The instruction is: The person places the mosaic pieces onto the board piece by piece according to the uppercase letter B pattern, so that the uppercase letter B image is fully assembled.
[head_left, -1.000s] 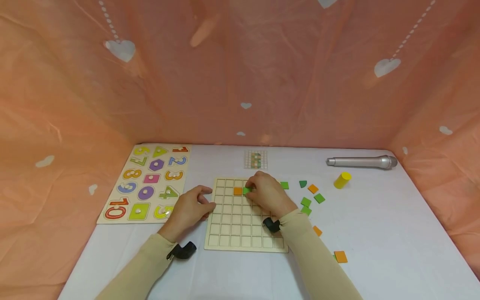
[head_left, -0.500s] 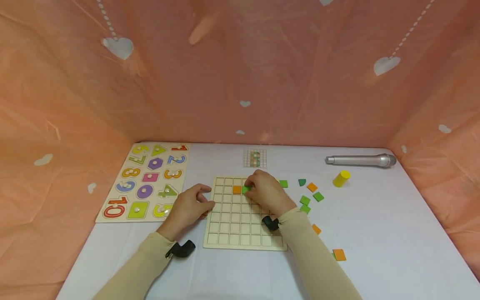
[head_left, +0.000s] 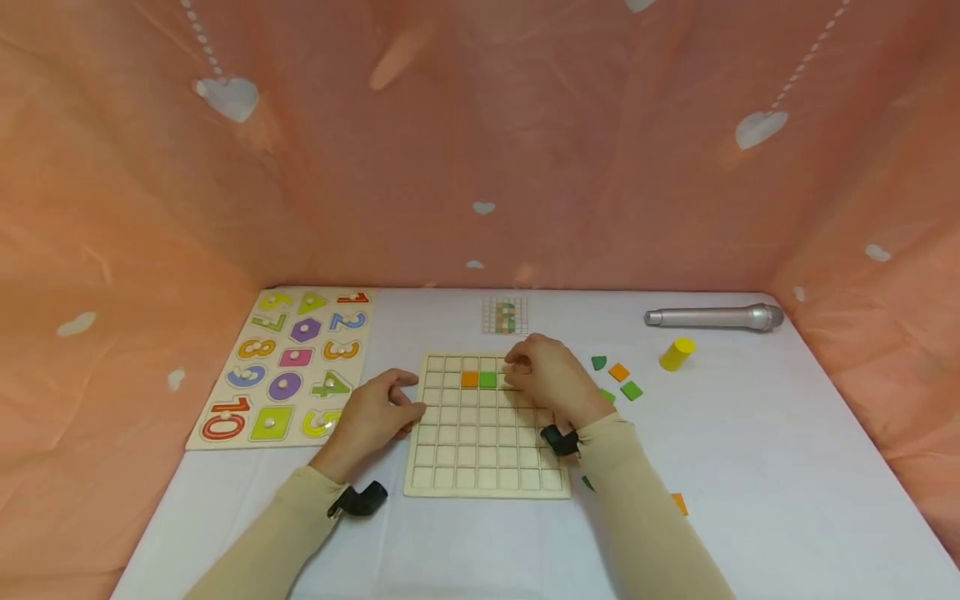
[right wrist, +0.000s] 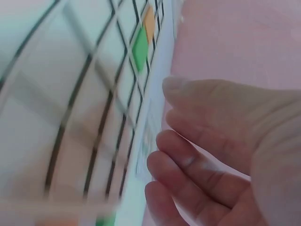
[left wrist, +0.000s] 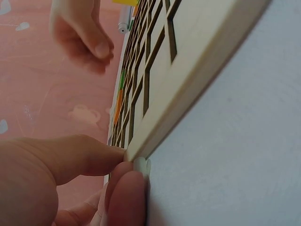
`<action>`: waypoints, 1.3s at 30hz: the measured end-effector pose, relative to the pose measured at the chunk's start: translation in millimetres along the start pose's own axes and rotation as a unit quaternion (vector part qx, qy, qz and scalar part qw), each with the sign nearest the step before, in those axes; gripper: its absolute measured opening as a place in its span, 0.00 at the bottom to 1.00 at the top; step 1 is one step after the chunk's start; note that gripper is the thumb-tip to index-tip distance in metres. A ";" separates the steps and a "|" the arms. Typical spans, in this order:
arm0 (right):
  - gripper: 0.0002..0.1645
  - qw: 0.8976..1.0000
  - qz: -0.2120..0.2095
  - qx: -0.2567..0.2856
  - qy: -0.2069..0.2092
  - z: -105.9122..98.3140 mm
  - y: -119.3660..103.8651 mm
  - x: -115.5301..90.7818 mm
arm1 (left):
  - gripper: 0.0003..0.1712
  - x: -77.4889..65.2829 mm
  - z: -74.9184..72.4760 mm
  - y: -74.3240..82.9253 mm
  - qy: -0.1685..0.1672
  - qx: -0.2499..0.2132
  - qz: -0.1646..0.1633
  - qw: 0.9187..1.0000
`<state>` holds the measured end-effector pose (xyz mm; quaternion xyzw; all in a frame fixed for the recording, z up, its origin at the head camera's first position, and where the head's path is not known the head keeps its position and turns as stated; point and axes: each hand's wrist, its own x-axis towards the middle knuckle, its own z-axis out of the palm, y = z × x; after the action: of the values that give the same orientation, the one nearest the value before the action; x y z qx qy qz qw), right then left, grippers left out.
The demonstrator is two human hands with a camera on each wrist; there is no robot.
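Hands: my left hand (head_left: 371, 417) pinches the board (head_left: 467, 455) at its left edge; my right hand (head_left: 558, 379), loosely curled, empty, hovers above it. Orange tile (head_left: 469, 380), green tile (head_left: 487, 380) adjacent in its grid. Probably light, stiff; I'd pinch opposite edges.

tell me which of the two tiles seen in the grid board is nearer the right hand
The green tile. It sits between the right hand and its row neighbour, the orange tile, which lies farther left.
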<state>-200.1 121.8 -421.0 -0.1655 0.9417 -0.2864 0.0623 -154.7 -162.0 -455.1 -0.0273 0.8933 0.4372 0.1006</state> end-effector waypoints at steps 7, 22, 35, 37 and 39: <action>0.16 0.999 0.051 0.006 0.007 -27.8 30.6 -36.4 | 0.27 -1.5 -0.2 -0.6 -0.004 -0.004 -0.008 1.000; 0.12 0.995 0.086 -0.052 -0.007 -47.4 55.6 -101.8 | 0.27 0.1 -2.4 -2.4 -0.004 0.012 0.006 1.000; 0.11 0.996 0.035 -0.085 0.008 -40.7 67.3 -136.4 | 0.27 1.6 -1.6 -2.9 -0.003 0.008 0.012 1.000; 0.11 0.996 0.039 -0.086 0.006 -40.4 68.0 -136.3 | 0.27 1.6 -1.4 -3.1 -0.002 0.007 0.012 1.000; 0.11 0.995 0.046 -0.084 0.001 -40.2 68.2 -135.7 | 0.26 1.3 -1.0 -3.0 -0.003 0.005 0.010 1.000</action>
<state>-100.3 243.1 -422.9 -0.1262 0.9690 -0.2035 0.0606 -155.8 -164.6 -457.1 -0.0170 0.8954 0.4338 0.0990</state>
